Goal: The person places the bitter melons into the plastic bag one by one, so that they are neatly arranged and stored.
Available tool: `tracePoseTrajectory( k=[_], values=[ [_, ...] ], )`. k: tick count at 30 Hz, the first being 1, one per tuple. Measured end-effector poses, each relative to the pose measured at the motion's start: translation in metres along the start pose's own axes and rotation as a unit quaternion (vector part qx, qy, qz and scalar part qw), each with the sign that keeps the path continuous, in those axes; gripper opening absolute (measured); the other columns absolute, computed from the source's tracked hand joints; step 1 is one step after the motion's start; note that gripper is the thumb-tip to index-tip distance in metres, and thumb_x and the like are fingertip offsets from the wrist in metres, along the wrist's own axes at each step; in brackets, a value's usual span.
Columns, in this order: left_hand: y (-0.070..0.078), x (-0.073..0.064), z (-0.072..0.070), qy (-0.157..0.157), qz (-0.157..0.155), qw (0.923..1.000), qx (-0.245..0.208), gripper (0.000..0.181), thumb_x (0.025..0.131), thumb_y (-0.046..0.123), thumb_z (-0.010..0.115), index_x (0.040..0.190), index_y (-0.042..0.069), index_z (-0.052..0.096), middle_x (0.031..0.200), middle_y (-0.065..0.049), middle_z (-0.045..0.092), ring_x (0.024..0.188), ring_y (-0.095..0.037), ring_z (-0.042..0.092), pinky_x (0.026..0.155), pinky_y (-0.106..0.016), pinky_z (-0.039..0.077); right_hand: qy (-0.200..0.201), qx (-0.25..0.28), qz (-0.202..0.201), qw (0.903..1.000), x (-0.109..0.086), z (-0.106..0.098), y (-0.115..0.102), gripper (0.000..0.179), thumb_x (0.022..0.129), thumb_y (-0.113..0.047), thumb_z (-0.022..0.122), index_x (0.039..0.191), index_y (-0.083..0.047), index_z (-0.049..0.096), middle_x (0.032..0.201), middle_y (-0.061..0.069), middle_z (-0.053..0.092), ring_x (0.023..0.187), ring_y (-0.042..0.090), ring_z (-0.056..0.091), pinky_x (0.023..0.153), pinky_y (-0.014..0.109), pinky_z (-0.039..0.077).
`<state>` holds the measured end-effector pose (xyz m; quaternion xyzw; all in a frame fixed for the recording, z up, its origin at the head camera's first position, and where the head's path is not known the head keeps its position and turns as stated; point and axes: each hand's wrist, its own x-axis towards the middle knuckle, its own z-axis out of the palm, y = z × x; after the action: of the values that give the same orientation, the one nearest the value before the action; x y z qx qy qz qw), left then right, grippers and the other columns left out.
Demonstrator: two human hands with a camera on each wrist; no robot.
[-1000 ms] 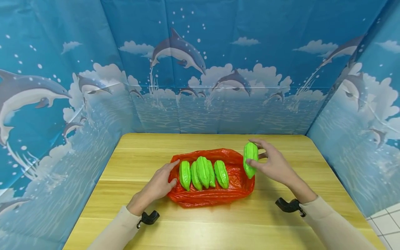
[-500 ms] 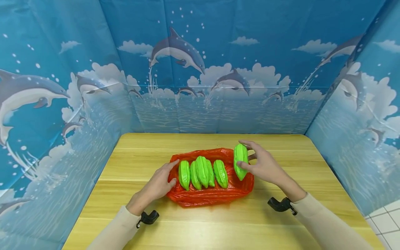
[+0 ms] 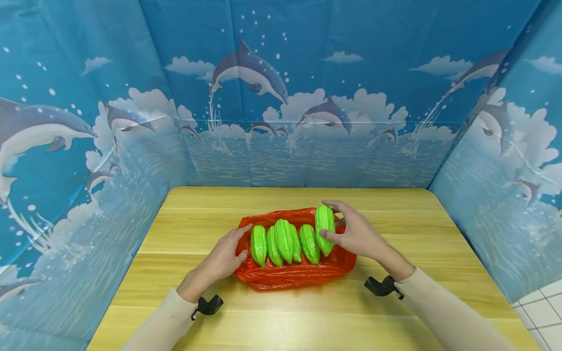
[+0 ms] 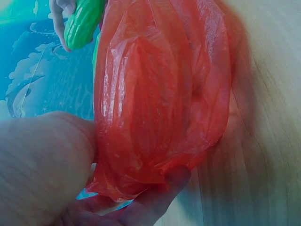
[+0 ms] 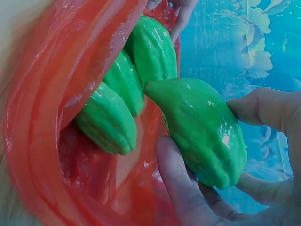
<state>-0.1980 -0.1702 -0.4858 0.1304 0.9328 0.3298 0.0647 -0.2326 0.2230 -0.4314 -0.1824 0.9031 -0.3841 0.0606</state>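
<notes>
An open red plastic bag (image 3: 290, 280) lies on the table, with several ridged green fruits (image 3: 284, 241) side by side in it. Its left end sits between the thumb and fingers of my left hand (image 3: 226, 256). In the left wrist view, those fingers (image 4: 146, 205) hold the bag's end (image 4: 155, 103). My right hand (image 3: 357, 231) grips another ridged green fruit (image 3: 324, 229) over the bag's right part, just right of the row. The right wrist view shows thumb and fingers round this fruit (image 5: 202, 132), its pointed tip beside a fruit in the bag (image 5: 153, 49).
The bag rests on a light wooden table (image 3: 197, 209). A blue curtain (image 3: 307, 161) printed with dolphins encloses the back and sides. Black wrist mounts (image 3: 382, 286) stick out below both wrists. White floor tiles (image 3: 535, 307) show at the lower right.
My right hand has moved left with its green fruit, from the bag's right end to close beside the row. The left hand has stayed at the bag's left end.
</notes>
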Motion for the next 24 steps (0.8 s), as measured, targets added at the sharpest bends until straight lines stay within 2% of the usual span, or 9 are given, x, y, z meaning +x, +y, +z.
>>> tracePoseTrajectory(
  k=[6, 16, 24],
  values=[
    [0.000, 0.000, 0.001, -0.002, 0.000, 1.0000, -0.001, 0.077, 0.109, 0.003, 0.075, 0.180, 0.008, 0.044, 0.177, -0.024, 0.055, 0.164, -0.049, 0.055, 0.134, -0.066, 0.049, -0.005, -0.001, -0.005, 1.0000, 0.005, 0.008, 0.000, 0.084, 0.106, -0.034, 0.087, 0.177, -0.013, 0.048, 0.170, 0.027, 0.057, 0.115, 0.033, 0.079, 0.089, 0.048, 0.069],
    [0.001, 0.001, 0.002, -0.003, 0.002, 1.0000, -0.002, 0.077, 0.109, 0.002, 0.075, 0.180, 0.007, 0.044, 0.177, -0.024, 0.055, 0.164, -0.049, 0.054, 0.134, -0.066, 0.049, -0.025, -0.005, -0.020, 0.9995, 0.011, 0.021, -0.004, 0.083, 0.107, -0.034, 0.086, 0.177, -0.014, 0.048, 0.167, 0.025, 0.060, 0.115, 0.032, 0.078, 0.097, 0.054, 0.069],
    [0.001, 0.000, 0.002, -0.003, 0.003, 1.0000, 0.000, 0.077, 0.109, 0.003, 0.075, 0.179, 0.007, 0.045, 0.177, -0.024, 0.055, 0.164, -0.049, 0.055, 0.134, -0.066, 0.049, -0.039, 0.005, -0.022, 0.9990, 0.015, 0.028, -0.008, 0.084, 0.107, -0.034, 0.086, 0.176, -0.007, 0.047, 0.164, 0.029, 0.060, 0.114, 0.036, 0.079, 0.090, 0.048, 0.070]
  ],
)
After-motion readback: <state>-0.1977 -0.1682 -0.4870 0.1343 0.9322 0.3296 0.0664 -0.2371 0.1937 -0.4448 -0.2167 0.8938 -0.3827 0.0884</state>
